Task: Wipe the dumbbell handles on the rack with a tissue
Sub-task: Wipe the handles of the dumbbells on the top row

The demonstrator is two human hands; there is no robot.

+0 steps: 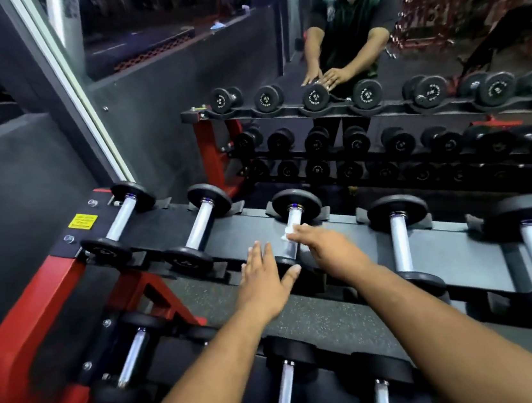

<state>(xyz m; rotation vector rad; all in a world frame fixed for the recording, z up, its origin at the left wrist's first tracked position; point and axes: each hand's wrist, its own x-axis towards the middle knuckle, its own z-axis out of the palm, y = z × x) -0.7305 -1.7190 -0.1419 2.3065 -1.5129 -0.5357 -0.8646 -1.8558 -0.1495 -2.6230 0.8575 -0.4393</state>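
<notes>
My left hand (pixel 265 278) lies flat, fingers straight, on the near black round head of the third chrome-handled dumbbell (pixel 290 235) on the red-and-black steel rack (pixel 147 226)'s top tier. My right hand (pixel 325 247) pinches a crumpled white tissue (pixel 287 231) against its smooth handle; open gaps flank it.

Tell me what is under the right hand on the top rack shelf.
Under the right hand lies a white crumpled tissue, pressed on the shiny metal handle of the third black dumbbell. The hand covers most of the tissue, and the left hand covers the dumbbell's near end.
</notes>
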